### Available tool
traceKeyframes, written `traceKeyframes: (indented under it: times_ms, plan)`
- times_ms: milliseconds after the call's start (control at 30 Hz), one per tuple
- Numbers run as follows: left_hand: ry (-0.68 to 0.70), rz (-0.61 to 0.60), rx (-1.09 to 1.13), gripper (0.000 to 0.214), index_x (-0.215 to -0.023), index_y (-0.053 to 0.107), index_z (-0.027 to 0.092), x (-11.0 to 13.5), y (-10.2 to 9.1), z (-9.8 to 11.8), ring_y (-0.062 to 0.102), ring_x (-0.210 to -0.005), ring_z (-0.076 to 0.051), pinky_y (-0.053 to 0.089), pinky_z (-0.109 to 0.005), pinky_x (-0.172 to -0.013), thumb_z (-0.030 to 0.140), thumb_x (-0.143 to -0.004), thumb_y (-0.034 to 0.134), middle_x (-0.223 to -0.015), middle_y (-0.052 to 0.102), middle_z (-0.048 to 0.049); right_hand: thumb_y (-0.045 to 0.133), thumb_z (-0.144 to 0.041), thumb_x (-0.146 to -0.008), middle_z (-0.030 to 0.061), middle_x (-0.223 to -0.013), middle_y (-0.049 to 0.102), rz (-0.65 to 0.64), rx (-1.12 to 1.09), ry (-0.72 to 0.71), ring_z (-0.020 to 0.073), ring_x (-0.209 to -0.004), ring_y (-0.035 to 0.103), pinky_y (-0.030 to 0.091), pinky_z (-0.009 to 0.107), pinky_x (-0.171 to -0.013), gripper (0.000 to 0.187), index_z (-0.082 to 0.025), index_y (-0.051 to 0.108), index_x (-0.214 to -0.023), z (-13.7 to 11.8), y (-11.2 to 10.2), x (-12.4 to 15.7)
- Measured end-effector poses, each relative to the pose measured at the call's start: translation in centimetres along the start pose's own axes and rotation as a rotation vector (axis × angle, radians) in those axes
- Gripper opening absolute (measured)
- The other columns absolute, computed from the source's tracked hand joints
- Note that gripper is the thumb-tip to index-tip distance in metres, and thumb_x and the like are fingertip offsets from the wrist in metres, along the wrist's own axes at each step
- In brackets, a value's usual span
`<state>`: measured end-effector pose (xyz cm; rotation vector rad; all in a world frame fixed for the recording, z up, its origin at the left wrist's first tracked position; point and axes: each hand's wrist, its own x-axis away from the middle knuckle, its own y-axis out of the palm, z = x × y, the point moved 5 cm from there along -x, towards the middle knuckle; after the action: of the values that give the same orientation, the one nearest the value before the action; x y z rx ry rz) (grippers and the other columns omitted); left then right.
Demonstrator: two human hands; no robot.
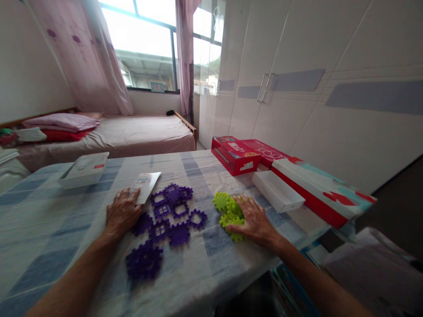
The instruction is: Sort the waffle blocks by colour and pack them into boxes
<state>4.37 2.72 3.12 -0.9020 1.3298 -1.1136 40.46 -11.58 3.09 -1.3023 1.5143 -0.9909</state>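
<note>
My left hand [124,211] lies on the cloth with its fingers stretched forward, beside a white card [148,186] that its fingertips seem to touch. Purple toothed plastic building pieces [179,233] spread out to its right, some solid and some with window cut-outs. One purple piece [142,223] is right by the hand, and a purple cluster [144,259] sits nearer to me. On the right, my right hand [254,220] rests on a small pile of yellow-green toothed pieces [222,201], thumb and fingers apart over them. Its palm hides part of the pile.
A checked tablecloth [205,281] covers the table. An open white box [86,169] stands at the left. To the right are a white tray [278,190], a red box [235,155] and a long red-and-white box [317,189]. Behind are a bed [145,132] and a wardrobe [297,53].
</note>
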Motion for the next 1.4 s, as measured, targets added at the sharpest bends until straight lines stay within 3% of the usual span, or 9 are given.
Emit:
traceKeyframes:
  times_ms: [167, 333, 533, 700, 867, 1233, 1400]
  plan:
    - [0.036, -0.012, -0.002, 0.05, -0.135, 0.042, 0.01, 0.1, 0.0, 0.0, 0.035, -0.129, -0.036, 0.039, -0.051, -0.094, 0.03, -0.09, 0.033, -0.139, 0.04, -0.021, 0.056, -0.066, -0.071, 0.0125, -0.134, 0.048, 0.061, -0.014, -0.084, 0.0311, -0.123, 0.04, 0.033, 0.049, -0.096, 0.075, -0.021, 0.047, -0.13, -0.4, -0.8, -1.5]
    - [-0.005, -0.018, -0.015, 0.052, -0.135, 0.043, 0.012, 0.1, 0.0, 0.0, 0.035, -0.129, -0.035, 0.039, -0.052, -0.095, 0.032, -0.088, 0.033, -0.14, 0.039, -0.0193, 0.059, -0.052, -0.074, 0.0107, -0.116, 0.057, 0.153, -0.035, -0.054, 0.0268, -0.108, 0.05, 0.038, 0.043, -0.088, 0.054, -0.02, 0.054, -0.118, 0.0, -1.1, -2.1]
    - [0.005, -0.015, -0.015, 0.053, -0.135, 0.043, 0.013, -0.1, 0.2, -0.2, 0.036, -0.128, -0.035, 0.04, -0.051, -0.095, 0.033, -0.088, 0.034, -0.14, 0.04, -0.0195, 0.062, -0.056, -0.07, 0.0127, -0.132, 0.046, 0.134, -0.053, -0.012, 0.0306, -0.122, 0.041, 0.033, 0.048, -0.095, 0.06, -0.021, 0.054, -0.118, 0.7, -0.5, -2.6]
    - [0.011, -0.004, 0.012, 0.052, -0.135, 0.044, 0.013, -0.1, 0.4, -0.3, 0.036, -0.128, -0.036, 0.039, -0.054, -0.094, 0.034, -0.087, 0.036, -0.139, 0.041, -0.0212, 0.066, -0.046, -0.07, 0.0076, -0.113, 0.056, 0.181, -0.149, -0.097, 0.0249, -0.108, 0.051, 0.038, 0.041, -0.091, 0.054, -0.022, 0.052, -0.116, 0.2, -1.1, -2.5]
    - [-0.011, -0.027, -0.001, 0.053, -0.135, 0.043, 0.013, 0.0, 0.1, -0.1, 0.035, -0.13, -0.036, 0.039, -0.054, -0.095, 0.035, -0.089, 0.031, -0.141, 0.038, -0.0202, 0.068, -0.037, -0.07, 0.0067, -0.108, 0.055, 0.268, -0.224, -0.185, 0.0215, -0.103, 0.051, 0.041, 0.036, -0.091, 0.049, -0.02, 0.05, -0.112, -0.3, -1.4, -2.2]
    - [-0.002, -0.025, -0.007, 0.053, -0.135, 0.043, 0.012, 0.0, 0.0, -0.2, 0.038, -0.127, -0.035, 0.04, -0.052, -0.094, 0.033, -0.088, 0.033, -0.14, 0.04, -0.0203, 0.065, -0.026, -0.07, 0.0063, -0.098, 0.058, 0.284, -0.207, -0.281, 0.0211, -0.095, 0.053, 0.045, 0.034, -0.083, 0.042, -0.021, 0.052, -0.109, -0.8, -1.3, -2.9]
    - [0.023, -0.017, -0.012, 0.053, -0.135, 0.043, 0.01, -0.1, 0.1, -0.2, 0.039, -0.127, -0.036, 0.04, -0.051, -0.094, 0.034, -0.089, 0.03, -0.14, 0.04, -0.0219, 0.06, -0.031, -0.073, 0.0052, -0.094, 0.059, 0.419, -0.343, -0.083, 0.0209, -0.088, 0.055, 0.045, 0.036, -0.081, 0.033, -0.022, 0.051, -0.103, 0.9, -1.9, -3.5]
